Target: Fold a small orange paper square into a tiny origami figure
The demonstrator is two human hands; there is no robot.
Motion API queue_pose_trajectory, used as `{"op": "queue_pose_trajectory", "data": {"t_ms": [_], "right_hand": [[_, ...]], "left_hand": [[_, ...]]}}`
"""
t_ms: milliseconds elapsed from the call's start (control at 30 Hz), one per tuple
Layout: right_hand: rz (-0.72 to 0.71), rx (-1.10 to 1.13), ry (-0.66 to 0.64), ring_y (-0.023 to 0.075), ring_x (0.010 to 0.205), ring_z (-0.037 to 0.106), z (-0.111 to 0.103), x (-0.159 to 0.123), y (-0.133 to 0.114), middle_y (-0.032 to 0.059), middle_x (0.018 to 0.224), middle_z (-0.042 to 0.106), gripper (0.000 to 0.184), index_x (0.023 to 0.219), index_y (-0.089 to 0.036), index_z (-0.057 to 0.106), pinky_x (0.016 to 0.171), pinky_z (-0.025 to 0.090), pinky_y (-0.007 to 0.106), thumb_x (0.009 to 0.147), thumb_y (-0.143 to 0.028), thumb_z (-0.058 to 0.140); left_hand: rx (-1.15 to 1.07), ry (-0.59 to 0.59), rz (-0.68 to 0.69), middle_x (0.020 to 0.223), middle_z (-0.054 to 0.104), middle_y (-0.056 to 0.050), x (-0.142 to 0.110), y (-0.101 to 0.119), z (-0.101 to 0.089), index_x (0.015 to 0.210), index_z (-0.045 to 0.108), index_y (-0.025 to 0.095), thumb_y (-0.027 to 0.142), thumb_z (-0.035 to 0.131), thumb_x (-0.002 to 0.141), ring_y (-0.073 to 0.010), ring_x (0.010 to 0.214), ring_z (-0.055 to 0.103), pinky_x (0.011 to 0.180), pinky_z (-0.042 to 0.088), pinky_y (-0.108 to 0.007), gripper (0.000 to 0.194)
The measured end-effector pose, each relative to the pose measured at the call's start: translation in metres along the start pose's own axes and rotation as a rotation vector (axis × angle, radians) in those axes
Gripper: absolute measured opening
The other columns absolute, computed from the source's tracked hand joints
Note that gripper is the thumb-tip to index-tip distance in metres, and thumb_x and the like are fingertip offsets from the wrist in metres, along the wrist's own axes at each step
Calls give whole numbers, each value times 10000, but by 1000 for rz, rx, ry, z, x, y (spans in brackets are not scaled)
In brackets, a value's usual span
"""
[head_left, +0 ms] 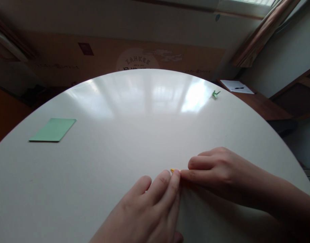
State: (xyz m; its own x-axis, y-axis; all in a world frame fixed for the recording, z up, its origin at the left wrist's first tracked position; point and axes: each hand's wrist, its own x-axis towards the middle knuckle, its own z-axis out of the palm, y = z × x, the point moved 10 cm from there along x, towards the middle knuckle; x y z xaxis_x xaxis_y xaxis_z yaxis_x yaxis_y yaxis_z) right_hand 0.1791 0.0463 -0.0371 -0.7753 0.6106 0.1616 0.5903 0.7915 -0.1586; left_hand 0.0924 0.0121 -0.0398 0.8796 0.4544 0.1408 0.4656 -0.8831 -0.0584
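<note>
Both my hands rest low on a round white table. My left hand lies flat, fingers together and stretched forward, pressing down. My right hand comes in from the right with its fingers curled, fingertips meeting those of my left hand. Between the fingertips a small orange piece of paper peeks out; most of it is hidden under the hands.
A green sheet of paper lies flat at the table's left. A small folded green paper figure stands near the far right edge. Beyond it a wooden desk carries a white sheet and a pen.
</note>
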Motion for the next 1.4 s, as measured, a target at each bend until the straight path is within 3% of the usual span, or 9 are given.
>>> {"op": "queue_pose_trajectory", "data": {"t_ms": [100,233,467,833,1133,1400], "right_hand": [[-6,-9,13,122,567,414,-1,0,-1,-32,722,557,249,1245,-246,634,551,217,296,1029,-191,523],[21,34,4,109,548,407,0,0,2,-27,684,551,217,1108,-232,708,536,227,288,1019,-177,518],[225,440,-36,77,651,594,5,1,22,-26,784,676,163,1031,-241,757,623,395,191,930,-175,648],[228,491,-59,79,629,582,6,0,26,-10,752,662,128,971,-206,778,599,399,193,938,-201,654],[299,521,46,69,650,620,8,1,34,-24,763,687,158,979,-241,801,590,417,160,894,-170,687],[237,499,39,68,622,598,9,3,29,-24,744,666,145,985,-242,798,569,396,180,933,-208,667]], "left_hand": [[-35,-38,-5,1382,646,-91,4,-5,1,1308,664,166,421,497,1011,-252,1159,592,891,453,-350,425],[-129,-126,-28,1353,659,-80,10,-15,0,1369,622,200,510,587,954,-250,1113,612,921,463,-366,518],[-234,-208,-111,1179,723,-6,13,-27,-5,1327,636,282,463,657,909,-227,1016,626,886,466,-347,456],[-219,-155,-95,1151,732,16,15,-25,-6,1275,671,264,483,616,939,-224,1043,611,906,428,-365,405],[-180,-106,-57,1236,722,20,16,-26,-5,1296,666,245,468,662,903,-248,1085,619,884,432,-394,452],[-157,-67,-10,1278,713,-10,10,-23,3,1313,660,221,491,656,893,-269,1143,612,914,421,-416,499]]}}
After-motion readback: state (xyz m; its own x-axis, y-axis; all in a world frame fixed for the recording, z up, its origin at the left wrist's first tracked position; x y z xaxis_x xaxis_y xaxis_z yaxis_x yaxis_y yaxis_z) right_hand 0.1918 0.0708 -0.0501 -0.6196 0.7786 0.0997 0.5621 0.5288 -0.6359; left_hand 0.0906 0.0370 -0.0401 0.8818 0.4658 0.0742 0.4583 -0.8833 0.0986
